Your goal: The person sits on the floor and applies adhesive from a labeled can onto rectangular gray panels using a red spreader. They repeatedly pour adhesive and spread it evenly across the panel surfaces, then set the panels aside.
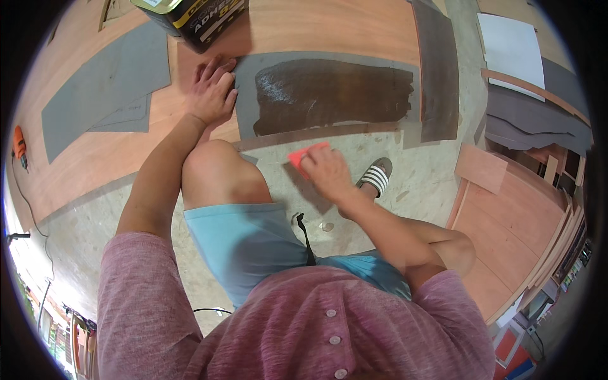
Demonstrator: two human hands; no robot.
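My right hand (327, 173) grips a flat red spreader (304, 156) above the concrete floor, a little short of the plywood's near edge. My left hand (212, 92) rests, holding nothing, on the plywood sheet (190, 137), its fingertips at the left end of a grey sheet (246, 111). Dark brown wet-looking adhesive (332, 95) covers most of that grey sheet, with a whitish shiny patch at its upper left. Just beyond my left hand stands a metal can of contact adhesive (204, 23).
Other grey sheets (114, 80) lie on the plywood at left, and a dark strip (437, 71) at right. An orange power drill (19, 145) with a cord is at far left. Stacked plywood panels (513, 218) stand at right, near my sandalled foot (376, 176).
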